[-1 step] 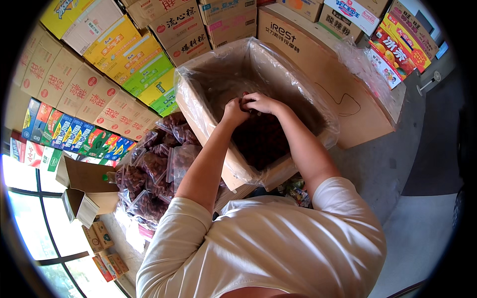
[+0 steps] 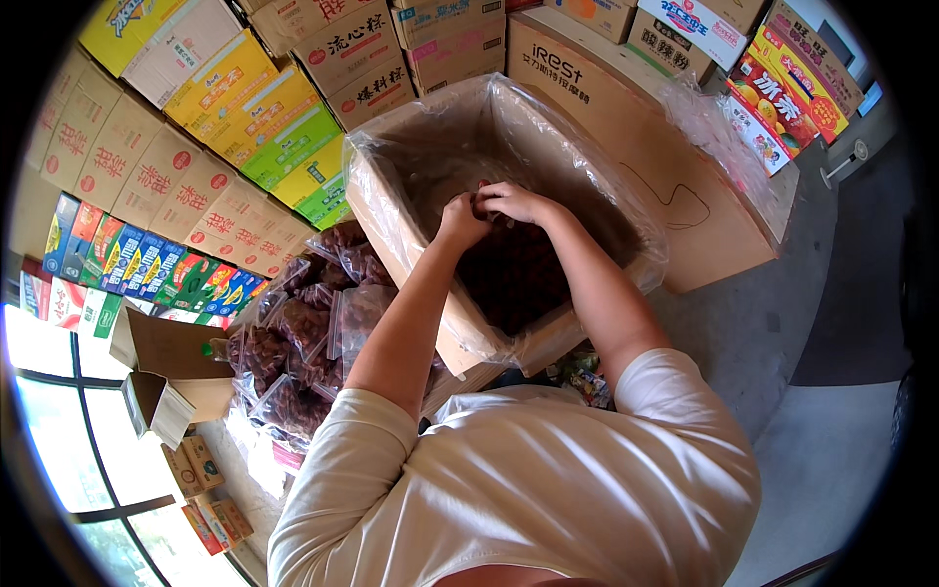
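Note:
Over the inside of a large cardboard box (image 2: 442, 338) lined with clear plastic, my two hands meet with their fingertips together. My left hand (image 2: 464, 217) is closed, and its fingers are partly hidden. From the other side my right hand (image 2: 514, 203) reaches in with bent fingers against the left. A bit of dark red shows at the fingertips, too small to name. Below the hands lies a heap of small dark red pieces (image 2: 514, 279) in shadow, like dried fruit. The plastic liner (image 2: 396, 132) folds over the box's rim.
Clear zip bags (image 2: 298, 333) of dark reddish-brown pieces are piled left of the box. Stacked cartons (image 2: 156, 171) line the left and back. A long cardboard carton (image 2: 675, 186) stands close on the right, plastic film (image 2: 724, 147) on top. An open carton (image 2: 186, 357) sits by the window.

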Tool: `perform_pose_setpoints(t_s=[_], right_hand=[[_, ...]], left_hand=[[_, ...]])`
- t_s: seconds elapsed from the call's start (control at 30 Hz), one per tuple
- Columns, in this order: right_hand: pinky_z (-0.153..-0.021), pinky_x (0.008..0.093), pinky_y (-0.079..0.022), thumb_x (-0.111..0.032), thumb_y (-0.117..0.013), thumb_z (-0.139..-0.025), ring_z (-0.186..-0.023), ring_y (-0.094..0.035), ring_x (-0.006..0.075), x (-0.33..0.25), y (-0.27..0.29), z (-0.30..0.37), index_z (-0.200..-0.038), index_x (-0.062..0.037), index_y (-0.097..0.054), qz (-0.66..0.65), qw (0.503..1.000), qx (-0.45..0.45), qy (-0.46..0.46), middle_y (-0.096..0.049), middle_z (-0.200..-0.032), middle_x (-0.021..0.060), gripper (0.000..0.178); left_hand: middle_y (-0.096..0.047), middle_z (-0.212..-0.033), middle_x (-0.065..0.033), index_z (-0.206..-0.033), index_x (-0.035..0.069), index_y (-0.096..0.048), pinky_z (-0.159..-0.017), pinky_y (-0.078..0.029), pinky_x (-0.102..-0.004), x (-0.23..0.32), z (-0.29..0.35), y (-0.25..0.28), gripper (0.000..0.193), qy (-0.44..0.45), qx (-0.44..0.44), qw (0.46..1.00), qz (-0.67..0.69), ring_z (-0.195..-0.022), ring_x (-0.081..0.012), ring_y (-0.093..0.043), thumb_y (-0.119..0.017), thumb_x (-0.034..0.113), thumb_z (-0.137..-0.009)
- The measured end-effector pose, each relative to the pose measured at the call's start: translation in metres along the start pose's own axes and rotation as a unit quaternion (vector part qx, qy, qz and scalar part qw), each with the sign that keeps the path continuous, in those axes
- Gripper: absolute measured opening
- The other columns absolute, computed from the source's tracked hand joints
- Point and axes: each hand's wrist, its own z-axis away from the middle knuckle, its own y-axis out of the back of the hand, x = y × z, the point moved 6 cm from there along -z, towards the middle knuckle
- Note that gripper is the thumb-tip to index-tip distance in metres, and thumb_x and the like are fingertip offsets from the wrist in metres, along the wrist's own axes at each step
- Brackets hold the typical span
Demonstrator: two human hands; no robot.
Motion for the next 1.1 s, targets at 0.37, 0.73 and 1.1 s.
perform_pose_setpoints(t_s=[0.37, 0.73, 1.1], right_hand=[[-0.075, 0.0288, -0.041, -0.054, -0.033, -0.094, -0.082, -0.051, 0.0121, -0.015, -0.002, 0.016, -0.085, -0.0073, -0.063, -0.033, 0.994, -0.104, -0.029, -0.058, -0.084, -0.0003, 0.056], [-0.096, 0.0359, -0.032, -0.066, -0.026, -0.09, -0.1, -0.052, 0.0201, -0.027, 0.005, 0.023, -0.09, -0.009, -0.067, 0.059, 0.996, -0.067, 0.009, -0.063, -0.097, 0.0092, 0.07], [-0.093, 0.0293, -0.03, -0.066, -0.013, -0.09, -0.1, -0.05, 0.0137, -0.029, 0.008, 0.022, -0.087, -0.0073, -0.065, -0.095, 0.99, -0.09, 0.059, -0.064, -0.096, 0.003, 0.079]], left_hand=[[-0.061, -0.087, -0.018, -0.085, -0.001, -0.057, -0.079, -0.047, -0.0401, 0.003, 0.001, -0.001, 0.051, -0.006, -0.009, 1.0, 0.014, -0.09, -0.0329, -0.059, -0.08, 0.033, -0.053], [-0.062, -0.101, -0.0207, -0.105, -0.002, -0.059, -0.088, -0.046, -0.0393, 0.003, 0.002, 0.001, 0.062, -0.012, 0.004, 1.0, -0.005, -0.1, -0.0342, -0.057, -0.077, 0.028, -0.053], [-0.061, -0.098, -0.0207, -0.095, 0.0, -0.059, -0.086, -0.045, -0.0404, 0.003, 0.001, -0.001, 0.046, -0.019, -0.005, 0.999, -0.028, -0.099, -0.0348, -0.057, -0.076, 0.022, -0.058]])
